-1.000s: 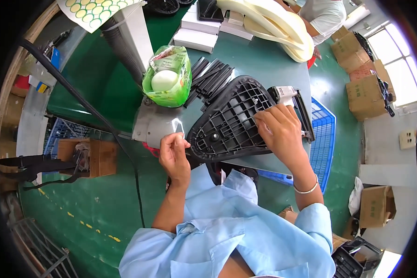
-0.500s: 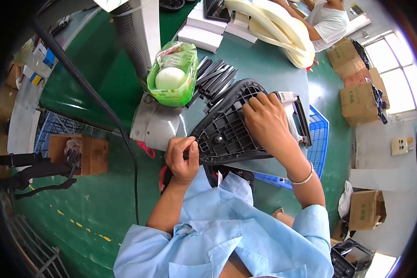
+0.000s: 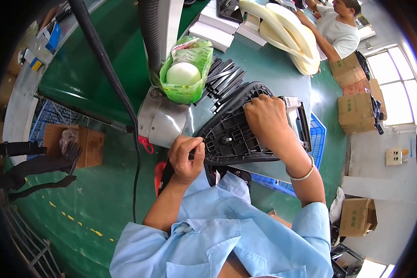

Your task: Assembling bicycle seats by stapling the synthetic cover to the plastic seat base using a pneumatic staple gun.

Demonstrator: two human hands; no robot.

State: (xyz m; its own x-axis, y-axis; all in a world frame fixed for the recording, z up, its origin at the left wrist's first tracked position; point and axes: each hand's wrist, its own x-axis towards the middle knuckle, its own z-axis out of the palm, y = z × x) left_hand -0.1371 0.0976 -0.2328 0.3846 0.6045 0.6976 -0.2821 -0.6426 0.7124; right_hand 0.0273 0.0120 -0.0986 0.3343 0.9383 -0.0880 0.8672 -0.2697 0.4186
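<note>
A black plastic seat base, ribbed side up with a bolt standing from it, lies at the near edge of the table. At its left tip is my left hand, thumb and index finger pinched together against the rim; what is between them is too small to make out. My right hand lies over the base's far right part with its fingers curled down, the fingertips hidden. Just right of that hand rests a white and black tool like a staple gun, partly covered by the wrist.
A green bag with a pale round object stands beside a post and dark hose. Black strips, white boxes and cream foam rings lie beyond. A co-worker is at far right; a blue crate is below.
My view has shifted a little, so the table things sit slightly farther right. Both hands stay in nearly the same places on the seat base; the right fingers look more bunched.
</note>
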